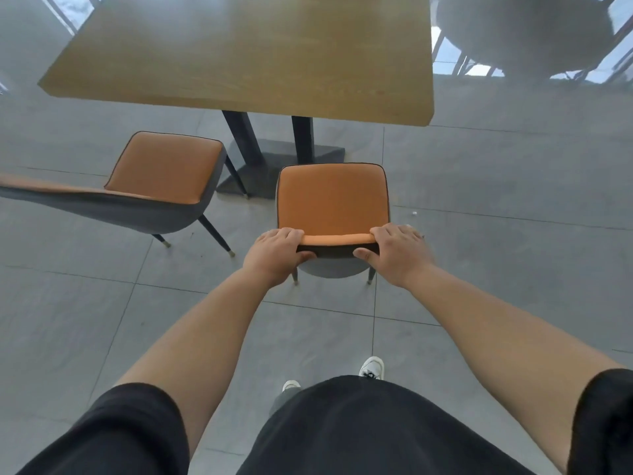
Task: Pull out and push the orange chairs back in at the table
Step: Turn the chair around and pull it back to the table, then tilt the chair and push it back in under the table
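near chair (331, 200) before table (246, 53), clear of its edge; second chair (164, 173) left of it; table base (274, 159) between chairs

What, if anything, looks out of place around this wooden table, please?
The orange cushioned chair on the left sits turned at an angle to the rectangular wooden table, clear of its edge. A small white scrap lies on the grey tiled floor.

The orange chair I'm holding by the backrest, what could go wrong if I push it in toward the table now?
The held chair lines up with the table's dark legs and base plate, so its front legs may catch there. The second orange chair stands angled close on the left and could get clipped. Both hands wrap the backrest, so fingers might get pinched.
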`<state>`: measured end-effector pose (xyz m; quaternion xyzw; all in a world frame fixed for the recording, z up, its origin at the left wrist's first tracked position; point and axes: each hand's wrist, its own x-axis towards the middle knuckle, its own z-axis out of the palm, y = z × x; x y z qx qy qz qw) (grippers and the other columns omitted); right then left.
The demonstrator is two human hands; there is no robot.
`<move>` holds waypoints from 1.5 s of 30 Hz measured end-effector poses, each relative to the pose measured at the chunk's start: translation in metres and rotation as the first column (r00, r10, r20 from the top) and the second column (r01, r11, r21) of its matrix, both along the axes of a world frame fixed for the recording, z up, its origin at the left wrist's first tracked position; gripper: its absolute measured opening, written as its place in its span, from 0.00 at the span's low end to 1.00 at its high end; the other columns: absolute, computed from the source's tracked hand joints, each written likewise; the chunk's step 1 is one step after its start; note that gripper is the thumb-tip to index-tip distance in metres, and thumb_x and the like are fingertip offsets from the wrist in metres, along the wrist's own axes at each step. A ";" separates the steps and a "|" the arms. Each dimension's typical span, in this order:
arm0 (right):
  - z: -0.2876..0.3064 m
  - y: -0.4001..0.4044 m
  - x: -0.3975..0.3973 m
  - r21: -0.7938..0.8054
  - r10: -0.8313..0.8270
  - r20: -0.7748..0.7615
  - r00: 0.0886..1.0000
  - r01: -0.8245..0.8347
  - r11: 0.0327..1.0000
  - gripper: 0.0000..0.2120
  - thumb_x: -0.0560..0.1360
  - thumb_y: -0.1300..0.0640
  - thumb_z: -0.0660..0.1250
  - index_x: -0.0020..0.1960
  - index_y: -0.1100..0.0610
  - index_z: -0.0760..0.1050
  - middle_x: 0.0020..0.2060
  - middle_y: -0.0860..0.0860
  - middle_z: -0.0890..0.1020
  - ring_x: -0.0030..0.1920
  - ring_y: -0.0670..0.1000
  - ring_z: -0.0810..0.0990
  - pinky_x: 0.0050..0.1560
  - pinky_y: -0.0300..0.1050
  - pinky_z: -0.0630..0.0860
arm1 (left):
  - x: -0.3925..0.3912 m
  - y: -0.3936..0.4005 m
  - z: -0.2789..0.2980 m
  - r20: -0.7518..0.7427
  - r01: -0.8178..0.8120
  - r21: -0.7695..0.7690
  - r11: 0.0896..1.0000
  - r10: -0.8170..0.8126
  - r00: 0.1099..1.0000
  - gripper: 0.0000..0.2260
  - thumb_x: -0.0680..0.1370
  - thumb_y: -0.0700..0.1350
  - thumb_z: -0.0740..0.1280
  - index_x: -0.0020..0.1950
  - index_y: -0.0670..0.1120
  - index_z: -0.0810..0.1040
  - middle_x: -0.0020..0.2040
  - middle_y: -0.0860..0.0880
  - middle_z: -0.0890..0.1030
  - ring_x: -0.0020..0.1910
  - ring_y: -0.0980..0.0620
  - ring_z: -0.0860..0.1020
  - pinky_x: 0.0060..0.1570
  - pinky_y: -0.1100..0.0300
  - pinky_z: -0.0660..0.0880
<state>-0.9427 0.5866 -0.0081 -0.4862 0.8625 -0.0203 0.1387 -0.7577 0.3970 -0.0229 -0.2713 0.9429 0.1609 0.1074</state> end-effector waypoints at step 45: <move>0.016 -0.021 -0.095 -0.206 -0.268 0.019 0.963 0.266 0.942 0.30 0.75 0.37 0.59 0.66 0.60 0.71 0.64 0.57 0.76 0.67 0.57 0.68 0.71 0.55 0.57 | -0.167 -0.076 0.037 -0.066 0.356 -0.078 0.931 -0.361 0.930 0.32 0.79 0.65 0.49 0.75 0.45 0.60 0.75 0.45 0.65 0.74 0.44 0.61 0.72 0.48 0.58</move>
